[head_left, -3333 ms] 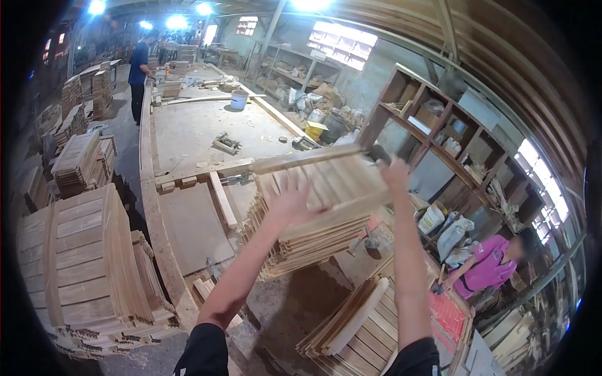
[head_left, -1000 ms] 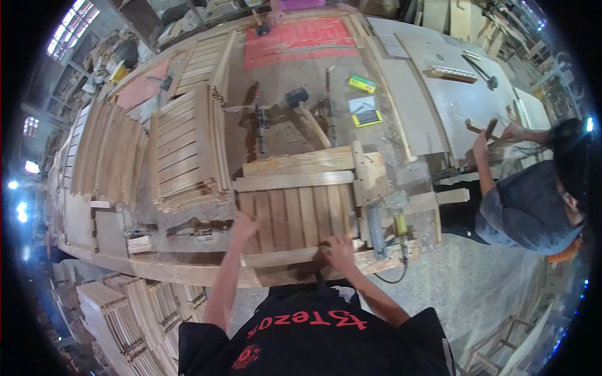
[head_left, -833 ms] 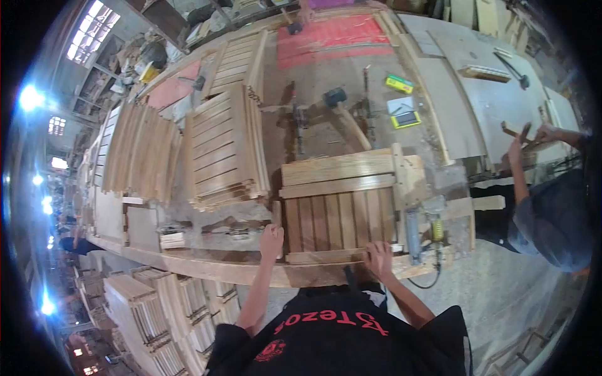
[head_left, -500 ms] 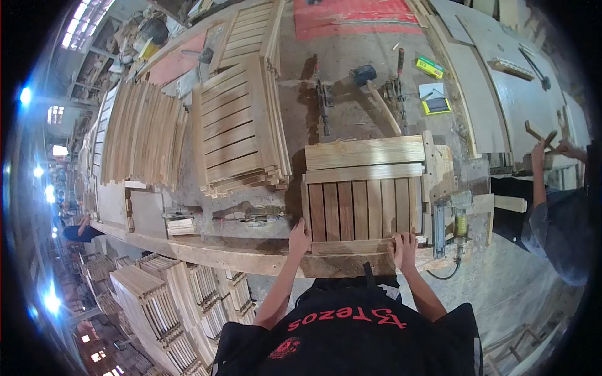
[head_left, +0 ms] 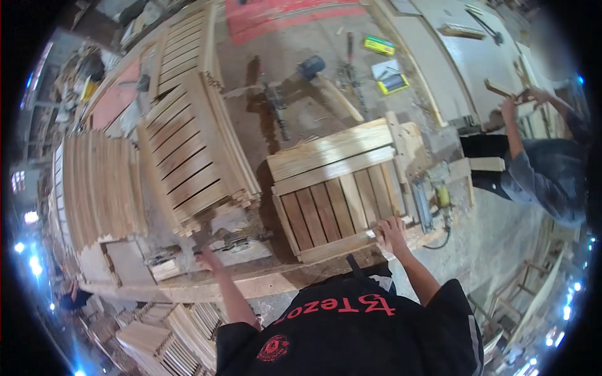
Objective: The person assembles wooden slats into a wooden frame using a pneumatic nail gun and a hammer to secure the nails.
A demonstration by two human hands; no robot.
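Observation:
A slatted wooden panel (head_left: pixel 335 207) lies at a tilt on the workbench in front of me, with wide boards along its far side. My right hand (head_left: pixel 392 237) grips the right end of its near rail, the fingers curled over the edge. Off to the left, my left hand (head_left: pixel 208 258) reaches low over the bench, apart from the panel and blurred by motion. Close beyond its fingertips lies a dark metal tool (head_left: pixel 241 240). A nail gun (head_left: pixel 423 203) with a hose rests right of the panel.
Stacked slatted panels (head_left: pixel 188 150) and a row of loose wooden strips (head_left: pixel 100 188) occupy the left. Beyond the panel are a mallet (head_left: pixel 338 94), bar clamps (head_left: pixel 274 106) and a yellow-green box (head_left: pixel 379 44). A co-worker (head_left: pixel 539 169) handles wood at right. Finished frames (head_left: pixel 150 338) stand below the bench.
My left hand has let go of the panel's near left corner and moved left across the bench. My right hand stays at the right end. The view has turned and shifted.

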